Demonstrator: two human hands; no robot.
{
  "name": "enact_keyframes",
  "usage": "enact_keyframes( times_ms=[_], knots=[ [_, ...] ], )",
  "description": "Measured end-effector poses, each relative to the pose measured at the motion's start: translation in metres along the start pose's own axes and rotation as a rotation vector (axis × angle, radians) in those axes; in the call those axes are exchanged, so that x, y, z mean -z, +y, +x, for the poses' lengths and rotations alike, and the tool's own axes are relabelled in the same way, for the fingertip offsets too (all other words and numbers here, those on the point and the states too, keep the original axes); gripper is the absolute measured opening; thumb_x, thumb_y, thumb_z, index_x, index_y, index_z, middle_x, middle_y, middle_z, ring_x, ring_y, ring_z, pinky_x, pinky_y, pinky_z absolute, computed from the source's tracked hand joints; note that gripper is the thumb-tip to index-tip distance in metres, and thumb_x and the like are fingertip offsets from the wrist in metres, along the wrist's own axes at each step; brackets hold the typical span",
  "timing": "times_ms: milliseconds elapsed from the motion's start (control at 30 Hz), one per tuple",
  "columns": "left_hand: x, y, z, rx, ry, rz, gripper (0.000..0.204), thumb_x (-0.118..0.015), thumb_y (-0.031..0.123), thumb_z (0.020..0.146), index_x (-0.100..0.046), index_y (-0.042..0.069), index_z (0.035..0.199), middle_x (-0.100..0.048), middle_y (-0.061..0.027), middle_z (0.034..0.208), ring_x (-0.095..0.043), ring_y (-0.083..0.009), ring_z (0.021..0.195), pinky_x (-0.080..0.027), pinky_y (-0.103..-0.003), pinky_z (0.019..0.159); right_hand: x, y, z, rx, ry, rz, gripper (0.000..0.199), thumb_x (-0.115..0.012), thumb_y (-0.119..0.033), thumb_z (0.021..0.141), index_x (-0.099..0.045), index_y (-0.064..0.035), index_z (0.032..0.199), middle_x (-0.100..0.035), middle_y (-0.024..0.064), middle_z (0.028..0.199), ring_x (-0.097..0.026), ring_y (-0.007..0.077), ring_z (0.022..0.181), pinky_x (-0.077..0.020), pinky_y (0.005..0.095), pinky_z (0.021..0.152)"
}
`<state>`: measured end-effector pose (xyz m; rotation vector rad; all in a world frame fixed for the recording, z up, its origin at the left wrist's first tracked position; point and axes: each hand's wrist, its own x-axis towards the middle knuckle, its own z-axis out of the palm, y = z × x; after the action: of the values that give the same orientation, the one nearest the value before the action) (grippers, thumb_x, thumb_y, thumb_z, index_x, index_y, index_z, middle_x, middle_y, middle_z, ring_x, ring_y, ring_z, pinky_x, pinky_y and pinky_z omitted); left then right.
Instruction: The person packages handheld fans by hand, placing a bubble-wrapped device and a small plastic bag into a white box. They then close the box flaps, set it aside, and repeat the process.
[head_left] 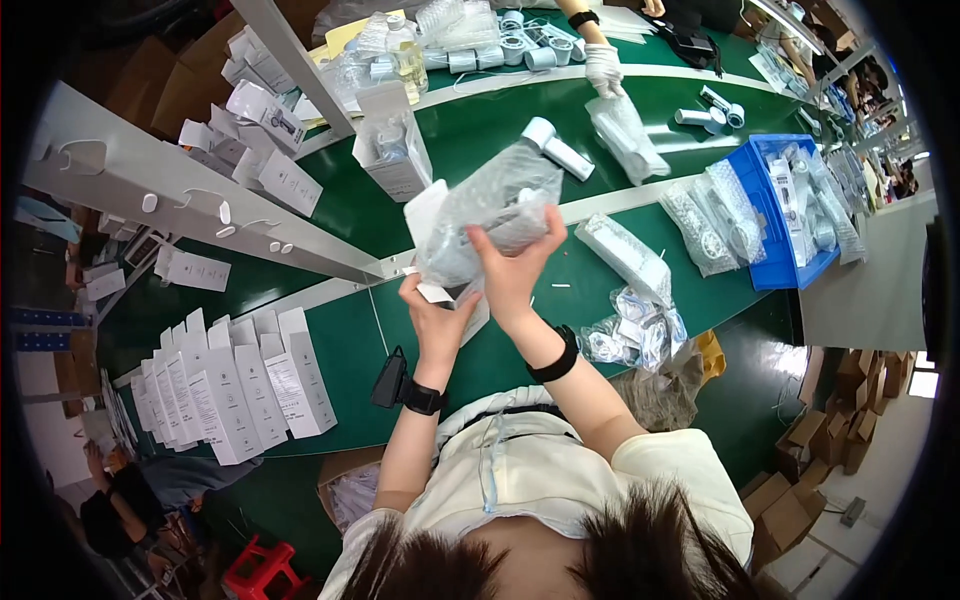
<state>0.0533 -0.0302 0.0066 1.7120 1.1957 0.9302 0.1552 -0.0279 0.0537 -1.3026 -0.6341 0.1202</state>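
Over the bench, my right hand [516,262] is closed on a bubble-wrap pouch [490,215] with something pale inside that I cannot make out. My left hand [438,312] is closed on a white carton [472,325] just below the pouch. Open flaps of that carton show, but the pouch and my fingers hide most of its body. Whether the pouch is partly inside the carton, I cannot tell. Just beyond the pouch lies a pale blue cylindrical device [556,148]. Another open white box [393,150] with a wrapped item in it stands behind.
Several upright white boxes [235,385] stand at left, beside a metal frame post [230,200]. At right are bubble-wrapped packages [712,220], a blue bin [772,240] and bagged white parts [640,325]. Across the bench, a co-worker's gloved hand [602,72] holds a bubble-wrapped item [628,138].
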Motion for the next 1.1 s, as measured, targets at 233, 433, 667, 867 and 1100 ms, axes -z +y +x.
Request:
enact_keyframes(
  times_ms=[233, 433, 667, 867, 1100],
  knots=[
    [0.021, -0.024, 0.003, 0.028, 0.155, -0.045, 0.079, -0.080, 0.008, 0.055, -0.022, 0.008, 0.109, -0.039, -0.0231, 0.118, -0.042, -0.0367, 0.108, -0.038, -0.043, 0.086, 0.012, -0.023, 0.035, -0.012, -0.620, -0.132, 0.056, -0.075, -0.013, 0.065, -0.040, -0.0059, 0.109, -0.041, 0.0162, 0.116, -0.038, 0.0323, 0.110, -0.0338, 0.0379, 0.092],
    [-0.006, -0.015, 0.010, -0.494, 0.075, 0.094, 0.075, -0.078, 0.004, 0.057, -0.021, 0.011, 0.106, -0.036, -0.0244, 0.123, -0.040, -0.0372, 0.110, -0.038, -0.043, 0.085, 0.024, -0.025, 0.023, 0.461, -0.720, -0.643, 0.049, -0.073, -0.019, 0.064, -0.051, -0.0095, 0.107, -0.046, 0.0141, 0.113, -0.039, 0.0325, 0.109, -0.0343, 0.0421, 0.090],
    [0.036, -0.034, -0.009, -0.330, 0.069, -0.051, 0.074, -0.077, 0.004, 0.058, -0.025, 0.010, 0.110, -0.034, -0.0228, 0.126, -0.041, -0.0355, 0.112, -0.037, -0.041, 0.090, 0.151, 0.032, -0.001, 0.191, -1.031, -0.697, 0.065, -0.074, -0.022, 0.060, -0.049, -0.0132, 0.119, -0.043, 0.0094, 0.119, -0.037, 0.0313, 0.111, -0.0329, 0.0439, 0.092],
    [0.054, 0.019, -0.007, -0.239, -0.037, 0.069, 0.038, -0.073, 0.006, 0.063, -0.050, 0.002, 0.094, -0.040, -0.0163, 0.121, -0.051, -0.0244, 0.102, -0.042, -0.032, 0.083, 0.220, 0.060, -0.034, 0.331, -1.288, -0.919, 0.052, -0.072, -0.010, 0.059, -0.053, -0.0104, 0.107, -0.045, 0.0079, 0.110, -0.043, 0.0314, 0.103, -0.0394, 0.0411, 0.085],
    [0.054, 0.038, 0.005, -0.108, -0.094, 0.224, 0.015, -0.067, 0.001, 0.066, -0.054, -0.004, 0.073, -0.055, -0.0153, 0.096, -0.058, -0.0263, 0.083, -0.045, -0.033, 0.071, 0.147, 0.008, 0.007, 0.119, -0.875, -0.413, 0.032, -0.060, 0.011, 0.059, -0.058, -0.0053, 0.087, -0.047, 0.0103, 0.098, -0.054, 0.0252, 0.083, -0.0467, 0.0314, 0.069]
  ],
)
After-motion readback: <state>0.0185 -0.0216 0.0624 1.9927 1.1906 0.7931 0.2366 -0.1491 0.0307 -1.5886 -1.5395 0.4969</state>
